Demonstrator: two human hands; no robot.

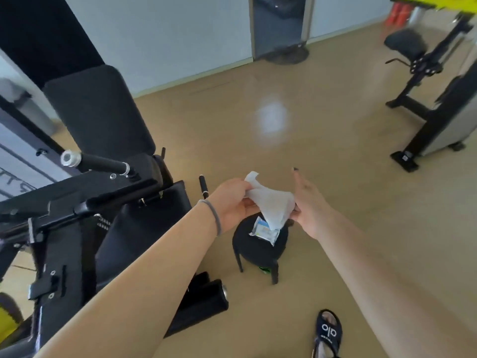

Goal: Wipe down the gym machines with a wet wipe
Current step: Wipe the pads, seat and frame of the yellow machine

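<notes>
A white wet wipe (271,202) is stretched between my two hands above a small black stool (255,250). My left hand (231,200) pinches its upper left corner. My right hand (309,205) pinches its right edge low down, with the upper fingers held straight. The wipe pack (264,229), white and blue, lies on the stool seat right under the wipe. A black gym machine (98,192) with a padded backrest (100,109), seat and a chrome-capped handle (95,161) fills the left side, close to my left forearm.
A second black machine with a padded seat (423,81) stands at the far right. A black foam roller pad (204,303) lies low beside the left machine. My sandalled foot (327,332) is on the tan floor (335,140). A mirror panel (278,24) leans at the back wall.
</notes>
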